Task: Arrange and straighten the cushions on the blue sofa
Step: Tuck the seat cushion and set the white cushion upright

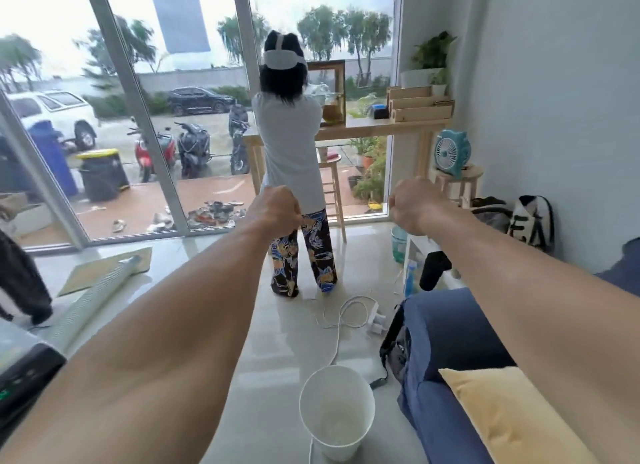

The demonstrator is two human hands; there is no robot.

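Bright glass-fronted room. Yellow cushion [512,415] lies on blue sofa [446,339] seat near front edge; likely soft, light; grip opposite corners. Left hand [275,210], right hand [414,205] fisted, empty, outstretched, well clear.

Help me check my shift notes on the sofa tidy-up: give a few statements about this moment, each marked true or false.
1. Both hands, left hand and right hand, are closed into fists, stretched forward, holding nothing. True.
2. The yellow cushion lies on the blue sofa. True.
3. The right hand grips the yellow cushion. False: the cushion lies untouched below the right forearm.
4. The white bucket sits on the sofa. False: it stands on the floor beside it.
5. A second person stands facing the window. True.
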